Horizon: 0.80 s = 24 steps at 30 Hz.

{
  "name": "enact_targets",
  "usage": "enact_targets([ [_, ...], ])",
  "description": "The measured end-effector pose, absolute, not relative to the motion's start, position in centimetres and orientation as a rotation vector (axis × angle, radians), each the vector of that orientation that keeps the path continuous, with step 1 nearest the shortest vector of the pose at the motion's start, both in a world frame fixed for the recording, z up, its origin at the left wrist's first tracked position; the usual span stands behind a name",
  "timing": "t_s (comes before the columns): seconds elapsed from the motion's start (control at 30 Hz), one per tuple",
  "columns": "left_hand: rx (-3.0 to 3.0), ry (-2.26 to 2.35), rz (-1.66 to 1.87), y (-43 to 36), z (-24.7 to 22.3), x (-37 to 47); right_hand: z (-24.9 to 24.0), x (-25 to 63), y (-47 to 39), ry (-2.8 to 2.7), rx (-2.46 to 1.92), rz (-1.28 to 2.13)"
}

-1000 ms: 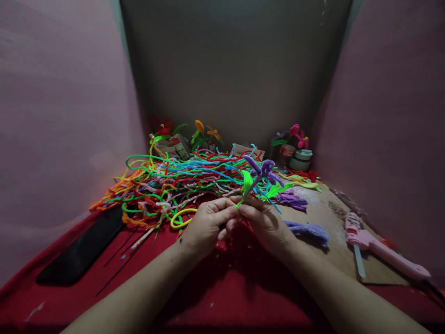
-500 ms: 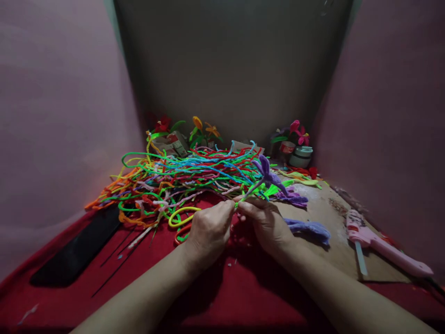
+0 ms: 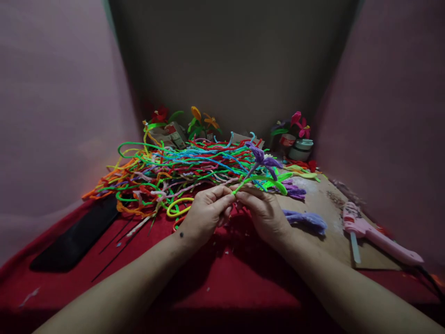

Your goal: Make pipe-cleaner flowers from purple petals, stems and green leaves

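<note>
Between my two hands is a pipe-cleaner flower (image 3: 259, 155) with purple petals, bright green leaves and a green stem. My left hand (image 3: 208, 208) pinches the lower end of the stem between thumb and forefinger. Close beside it, my right hand (image 3: 266, 211) is closed on the stem just below the leaves. The bloom tilts up and to the right, above my right hand. Behind the hands lies a tangled heap of pipe cleaners (image 3: 194, 162) in many colours. The stem's lowest part is hidden by my fingers.
A pink glue gun (image 3: 375, 234) rests on a cardboard sheet (image 3: 333, 250) at right, near a purple pipe-cleaner bundle (image 3: 306, 221). A black flat object (image 3: 78, 239) lies at left on the red cloth (image 3: 208, 297). A lidded jar (image 3: 301, 150) and finished flowers stand at the back.
My left hand has turned so its thumb and forefinger show pinching the stem. The flower has shifted slightly left and its green leaves show more. The whole view has shifted a little.
</note>
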<state>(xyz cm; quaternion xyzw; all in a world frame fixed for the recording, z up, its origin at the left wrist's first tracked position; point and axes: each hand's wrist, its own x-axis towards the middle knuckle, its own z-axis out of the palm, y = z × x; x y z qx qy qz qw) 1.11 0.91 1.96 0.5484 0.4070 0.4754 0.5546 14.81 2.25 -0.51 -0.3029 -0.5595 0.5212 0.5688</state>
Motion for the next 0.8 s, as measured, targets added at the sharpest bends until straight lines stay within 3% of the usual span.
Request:
enact_targets([
  [0.3, 0.991, 0.586, 0.775, 1.0, 2.5, -0.2, 0.5, 14.9, 1.8, -1.257, -0.59, 1.389],
  [0.4, 1.17, 0.752, 0.862, 0.7, 2.4, 0.3, 0.1, 14.7, 2.0, -1.201, -0.606, 1.368],
  [0.6, 2.087, 1.27, 1.231, 0.3, 0.9, 0.6, -0.8, 14.4, 2.4, -1.184, -0.702, 1.259],
  [0.8, 1.895, 1.209, 1.153, 0.9, 1.2, 0.6, -0.6, 14.2, 2.4, -1.192, -0.733, 1.237],
])
